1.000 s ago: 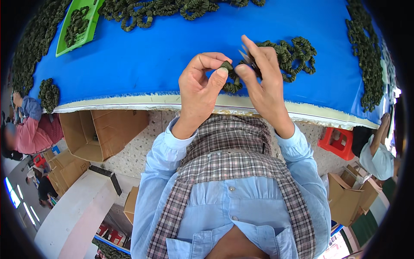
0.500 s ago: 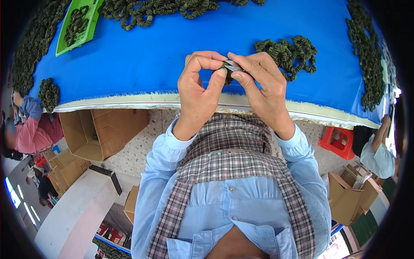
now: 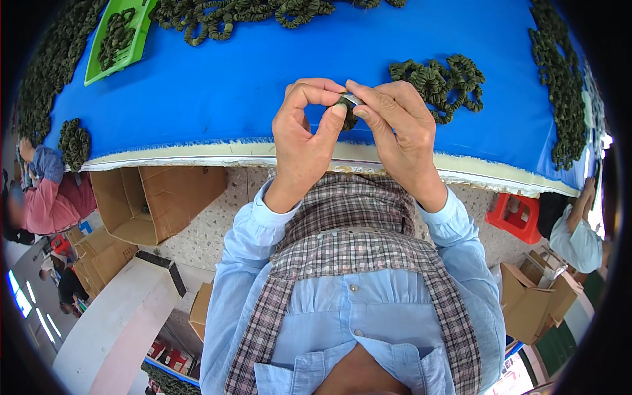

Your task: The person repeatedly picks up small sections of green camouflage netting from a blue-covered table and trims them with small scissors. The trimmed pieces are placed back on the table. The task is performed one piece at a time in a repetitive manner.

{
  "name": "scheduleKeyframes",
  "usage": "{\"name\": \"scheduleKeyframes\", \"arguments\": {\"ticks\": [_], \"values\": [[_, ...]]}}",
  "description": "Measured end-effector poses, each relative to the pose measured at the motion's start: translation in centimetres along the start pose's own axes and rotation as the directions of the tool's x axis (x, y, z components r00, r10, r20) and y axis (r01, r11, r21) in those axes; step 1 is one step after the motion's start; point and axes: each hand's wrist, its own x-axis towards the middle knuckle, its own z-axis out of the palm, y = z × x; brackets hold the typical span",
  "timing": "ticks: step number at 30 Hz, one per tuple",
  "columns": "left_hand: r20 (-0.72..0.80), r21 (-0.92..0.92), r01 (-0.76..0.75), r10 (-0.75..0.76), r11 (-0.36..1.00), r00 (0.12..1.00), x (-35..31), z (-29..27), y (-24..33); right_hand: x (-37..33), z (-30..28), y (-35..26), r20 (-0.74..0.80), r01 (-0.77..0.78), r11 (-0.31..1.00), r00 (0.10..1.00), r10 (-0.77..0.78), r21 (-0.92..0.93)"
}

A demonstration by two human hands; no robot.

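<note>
Between the thumb and fingertips of my left hand (image 3: 304, 125) is a dark green scrunchie (image 3: 350, 120), its lower part hanging just under the fingers. My right hand (image 3: 401, 118) pinches small metal thread snips (image 3: 353, 99); their blades lie close together against the scrunchie's upper edge. Most of the snips is hidden by my right fingers. Both hands meet above the front edge of the blue-covered table (image 3: 243, 92). Just past my right hand lies a small heap of scrunchies (image 3: 444, 85).
A green tray (image 3: 135, 49) with scrunchies stands at the far left, beside long piles (image 3: 49, 79). Another pile (image 3: 559, 85) runs along the right side. Under the table's edge are a cardboard box (image 3: 158, 197) and a red stool (image 3: 513, 217). Other people sit at both sides.
The blades of the snips were spread apart and have come together at the scrunchie. My right thumb and fingers have squeezed closer; my left hand has hardly moved.
</note>
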Motion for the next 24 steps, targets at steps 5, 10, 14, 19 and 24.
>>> {"name": "scheduleKeyframes", "arguments": {"ticks": [5, 10, 14, 19, 24], "values": [[-0.045, -0.104, 0.219, -0.225, 0.97, 0.973, 0.9, 0.2, -1.2, 1.1, -0.1, 0.7, 0.001, -0.123, 0.992, 0.992, 0.123, 0.017], [0.002, -0.055, 0.336, -0.336, 0.94, 0.942, 2.3, 1.8, -4.7, 2.7, 0.1, 2.2, 0.151, -0.204, 0.965, 0.962, 0.229, -0.165], [0.14, 0.447, -0.033, -0.034, 0.894, 0.989, 3.8, 0.5, -3.9, 1.7, 0.3, 3.4, 0.197, -0.129, 0.911, 0.955, 0.22, -0.391], [-0.023, 0.703, -0.245, 0.366, 0.668, 0.93, 10.7, -2.9, -5.0, 1.3, 0.2, 3.4, 0.205, -0.118, 0.899, 0.953, 0.222, -0.422], [-0.142, 0.813, 0.012, 0.179, 0.582, 0.973, 13.7, -3.9, -6.7, 1.6, 0.1, 2.9, 0.218, -0.125, 0.899, 0.947, 0.234, -0.421]]}}
